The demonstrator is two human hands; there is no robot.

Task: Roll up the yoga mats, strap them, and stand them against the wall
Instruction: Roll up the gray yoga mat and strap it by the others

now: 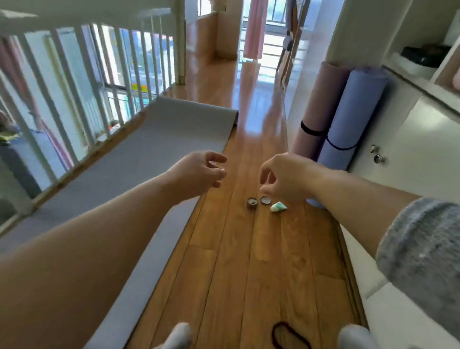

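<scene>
A: Two rolled mats stand upright and touching against the white cabinet: pink foam yoga mat, lavender foam yoga mat, both strapped. Third?
B: Grey flat yoga mat, unrolled along the wooden floor's left edge. Left hand slack over its right edge, grasping nothing. Right hand: fingertips bunched just above a small round metal lid. Can't tell if it grips anything.

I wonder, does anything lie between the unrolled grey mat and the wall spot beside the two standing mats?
Yes: a small tin, a lid and a little tube lie on the floor between the grey mat and the standing purple mat. The right hand hovers just above the lid.
</scene>
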